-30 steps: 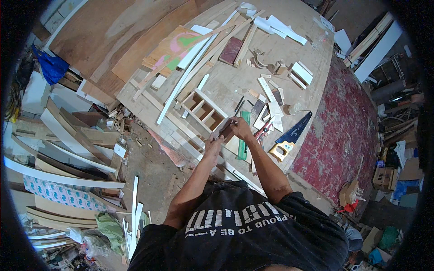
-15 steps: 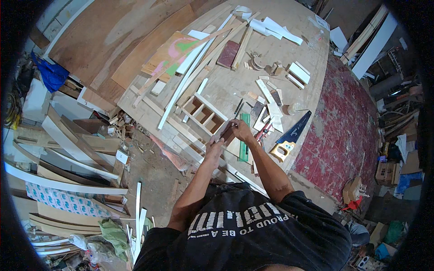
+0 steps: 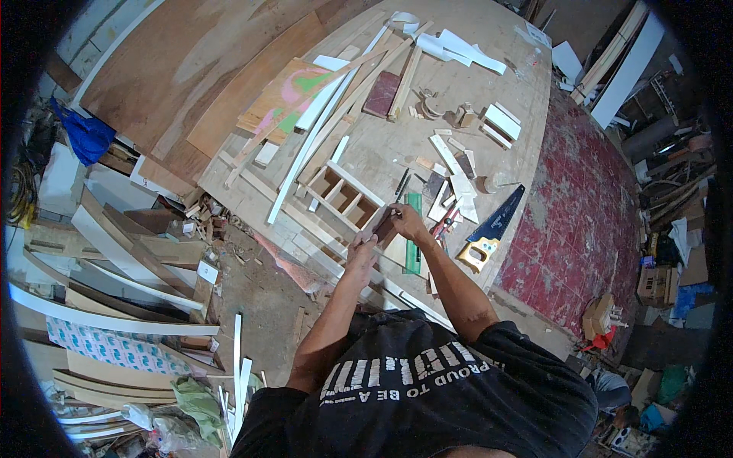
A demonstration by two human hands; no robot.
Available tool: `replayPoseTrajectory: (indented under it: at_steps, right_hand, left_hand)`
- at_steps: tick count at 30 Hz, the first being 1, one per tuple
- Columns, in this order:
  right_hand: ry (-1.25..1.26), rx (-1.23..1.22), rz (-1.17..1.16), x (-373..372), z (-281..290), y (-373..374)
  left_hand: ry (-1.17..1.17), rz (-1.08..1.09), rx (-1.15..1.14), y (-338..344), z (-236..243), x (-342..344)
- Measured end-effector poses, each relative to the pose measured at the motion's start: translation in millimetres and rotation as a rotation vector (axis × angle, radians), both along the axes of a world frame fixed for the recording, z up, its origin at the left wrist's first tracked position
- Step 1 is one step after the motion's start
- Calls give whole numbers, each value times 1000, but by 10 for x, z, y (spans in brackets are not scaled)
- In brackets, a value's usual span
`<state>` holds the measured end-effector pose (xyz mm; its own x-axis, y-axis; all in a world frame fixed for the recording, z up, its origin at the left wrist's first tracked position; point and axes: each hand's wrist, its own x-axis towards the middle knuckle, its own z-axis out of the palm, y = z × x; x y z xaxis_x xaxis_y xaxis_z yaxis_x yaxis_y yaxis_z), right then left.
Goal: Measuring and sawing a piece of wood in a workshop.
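Both of my hands are closed on a small dark brown wooden piece (image 3: 387, 227), held over the near edge of the worktable. My left hand (image 3: 362, 250) grips its near left end. At the other end, the fingers of my right hand (image 3: 408, 222) pinch it. Just beyond my hands lies a small wooden frame (image 3: 345, 197) with several compartments. To the right of my right hand is a green transparent ruler (image 3: 413, 237). A handsaw (image 3: 498, 230) with a yellow handle rests farther right. Dark pen-like tools (image 3: 402, 182) lie beyond the right hand.
Wood offcuts (image 3: 462, 185) and red-handled pliers (image 3: 444, 220) are scattered right of centre. A dark red box (image 3: 382, 95), long strips (image 3: 317, 130) and white sheets (image 3: 462, 50) lie farther back. Curved boards (image 3: 114, 317) are stacked at the left, beside the floor (image 3: 263, 313). A red panel (image 3: 569, 229) is at the right.
The view has shifted slightly. My hands keep nearly the same place and hold on the brown wooden piece; nothing on the table has visibly moved.
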<state>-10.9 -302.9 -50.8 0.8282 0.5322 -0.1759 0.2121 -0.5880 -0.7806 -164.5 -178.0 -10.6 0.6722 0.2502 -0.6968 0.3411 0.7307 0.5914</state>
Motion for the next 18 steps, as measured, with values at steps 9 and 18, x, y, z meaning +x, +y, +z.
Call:
replayPoseTrajectory:
  at_steps: [9, 18]
  right_hand:
    - [11, 24, 18, -35, 186, -10]
    - [-18, -14, 16, 2, 137, -40]
  left_hand:
    - [-24, -24, -22, 27, 78, -26]
    - [-16, -90, -33, 56, 143, -10]
